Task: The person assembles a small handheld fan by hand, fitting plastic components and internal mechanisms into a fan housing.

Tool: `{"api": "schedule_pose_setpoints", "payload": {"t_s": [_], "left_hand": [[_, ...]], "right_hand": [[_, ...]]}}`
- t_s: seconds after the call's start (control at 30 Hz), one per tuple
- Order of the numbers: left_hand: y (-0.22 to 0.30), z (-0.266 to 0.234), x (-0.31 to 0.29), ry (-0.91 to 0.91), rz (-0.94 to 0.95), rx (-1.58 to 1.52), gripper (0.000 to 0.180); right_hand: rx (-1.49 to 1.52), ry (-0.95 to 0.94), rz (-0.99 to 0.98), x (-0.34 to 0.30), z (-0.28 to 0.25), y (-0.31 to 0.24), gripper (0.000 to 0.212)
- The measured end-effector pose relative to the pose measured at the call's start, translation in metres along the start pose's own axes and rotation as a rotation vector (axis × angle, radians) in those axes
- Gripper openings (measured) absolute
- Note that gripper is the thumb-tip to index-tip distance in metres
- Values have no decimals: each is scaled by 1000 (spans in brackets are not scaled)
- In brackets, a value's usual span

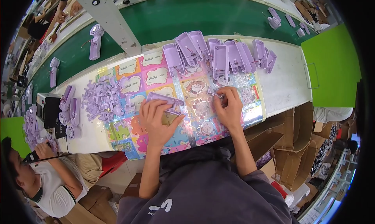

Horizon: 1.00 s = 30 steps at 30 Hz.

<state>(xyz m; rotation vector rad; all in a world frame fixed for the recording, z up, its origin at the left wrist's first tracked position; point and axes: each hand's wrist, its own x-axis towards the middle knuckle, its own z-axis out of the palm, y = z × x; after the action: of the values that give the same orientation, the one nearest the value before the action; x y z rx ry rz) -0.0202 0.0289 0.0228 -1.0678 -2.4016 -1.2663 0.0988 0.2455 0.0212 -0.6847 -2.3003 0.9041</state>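
Note:
My left hand (158,118) is closed around a long, light purple plastic housing (162,97), held tilted just above the patterned sheet on the table. To its right, my right hand (228,108) pinches a small purple plastic part (213,92) between thumb and fingers; its exact shape is partly hidden. A short gap separates the two pieces. Left of my left hand lies a loose heap of small purple plastic parts (102,99). Beyond my hands, several open purple housings (221,62) with thin wires lean together in a row.
A green conveyor belt (168,19) carrying purple pieces runs behind the table, with a grey metal post (111,21) before it. A black box (49,110) stands at left, near a seated person (58,181). A green panel (332,67) and cardboard boxes (295,134) are at right.

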Motion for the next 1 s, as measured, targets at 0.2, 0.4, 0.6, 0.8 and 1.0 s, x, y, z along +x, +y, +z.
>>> {"api": "schedule_pose_setpoints", "payload": {"t_s": [0.2, 0.4, 0.6, 0.8, 1.0], "left_hand": [[3, 5, -1, -50, 39, 83, 47], [11, -41, -42, 179, -158, 103, 39], [-6, -66, -67, 247, -428, 285, 24], [-14, -60, -69, 169, -367, 392, 13], [-16, -71, -64, 58, -343, 404, 9]], "right_hand": [[19, 5, 0, 0, -3, 0, 14], [17, -5, -9, -3, -1, 3, 15], [5, 2, -31, -1, 1, 2, 15], [14, -1, -33, -5, -2, 3, 16], [19, -5, -73, -6, 0, 3, 15]]}}
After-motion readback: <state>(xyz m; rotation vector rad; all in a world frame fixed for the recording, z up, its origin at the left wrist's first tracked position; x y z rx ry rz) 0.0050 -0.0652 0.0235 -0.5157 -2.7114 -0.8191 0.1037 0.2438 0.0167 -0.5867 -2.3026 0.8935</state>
